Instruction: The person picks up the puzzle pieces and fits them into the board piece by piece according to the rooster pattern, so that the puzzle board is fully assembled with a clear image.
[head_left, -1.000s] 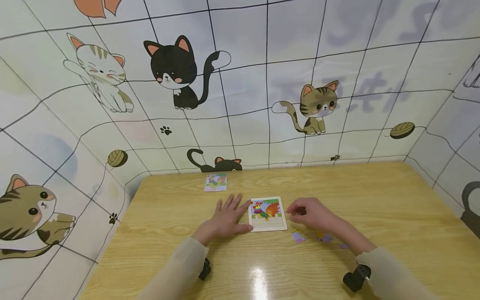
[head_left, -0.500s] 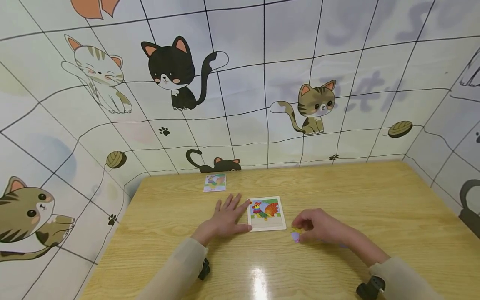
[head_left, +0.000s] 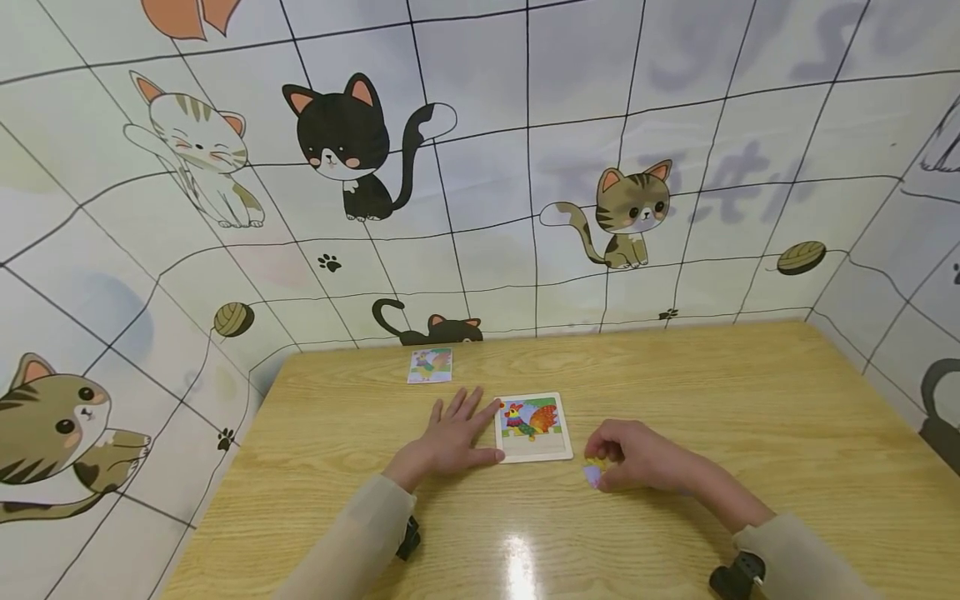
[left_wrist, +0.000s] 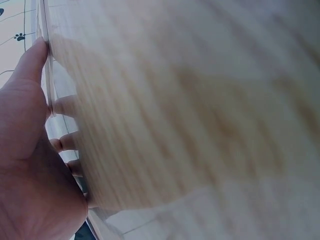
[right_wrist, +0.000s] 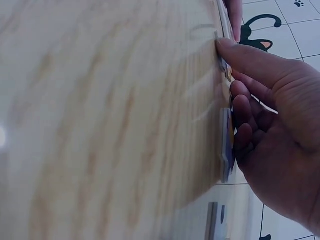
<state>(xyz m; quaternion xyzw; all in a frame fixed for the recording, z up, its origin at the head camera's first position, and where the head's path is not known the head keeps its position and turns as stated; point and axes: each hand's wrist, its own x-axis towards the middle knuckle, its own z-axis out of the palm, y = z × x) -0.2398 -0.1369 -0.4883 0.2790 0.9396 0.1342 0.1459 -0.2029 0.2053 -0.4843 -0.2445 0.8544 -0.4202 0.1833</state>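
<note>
A square jigsaw puzzle tray (head_left: 534, 456) with a pale rim lies mid-table, and a bright rooster picture fills its upper part. Bare wood shows along its lower part. My left hand (head_left: 450, 443) lies with fingers spread on the table, its thumb and index fingertips against the tray's left edge. To the right of the tray, my right hand (head_left: 639, 457) pinches a purple and yellow puzzle piece (head_left: 593, 474) between thumb and fingers, at the table surface. In the right wrist view, another puzzle piece (right_wrist: 227, 147) lies under the curled fingers, and a further piece (right_wrist: 216, 221) lies nearer the wrist.
A small card with a paler rooster picture (head_left: 430, 366) lies at the back left of the wooden table (head_left: 517, 525). Behind the table stands a wall covering (head_left: 495, 192) with cartoon cats. Each wrist wears a black camera (head_left: 738, 575).
My right hand has come down from beside the tray's right edge toward the front and taken hold of the purple and yellow puzzle piece. The left hand has stayed in place.
</note>
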